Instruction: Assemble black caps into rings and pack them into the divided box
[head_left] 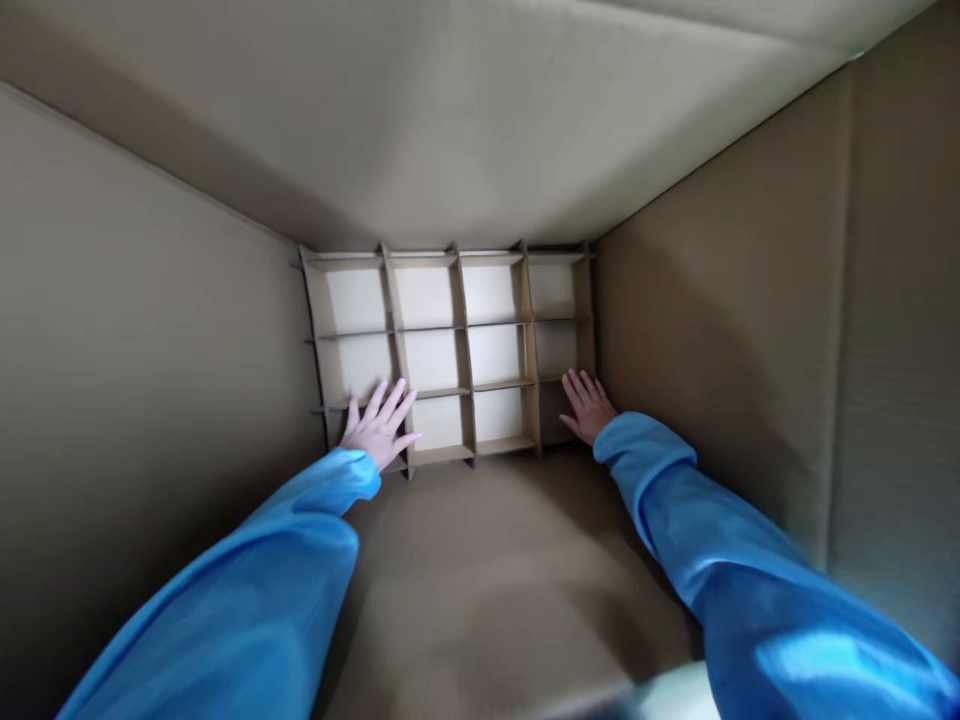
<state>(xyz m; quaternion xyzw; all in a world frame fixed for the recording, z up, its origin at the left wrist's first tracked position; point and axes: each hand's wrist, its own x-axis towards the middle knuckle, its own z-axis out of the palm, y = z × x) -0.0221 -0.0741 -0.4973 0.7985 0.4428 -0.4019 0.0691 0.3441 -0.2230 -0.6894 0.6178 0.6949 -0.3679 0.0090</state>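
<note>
Deep inside a large cardboard box (480,130), a cardboard divider grid (466,352) lies at the bottom. Its crossed strips form several square cells with a pale surface showing through. My left hand (379,422) rests with spread fingers on the grid's near left corner, covering part of the cells there. On the near right corner lies my right hand (589,405), fingers stretched out, close to the right wall. Neither hand is closed around anything. Both arms are in blue sleeves.
Tall cardboard walls rise on every side: the left wall (150,300), the right wall (720,300) with a vertical crease, and the near wall (480,570) below my arms. Strip ends of the grid stick out toward the left wall.
</note>
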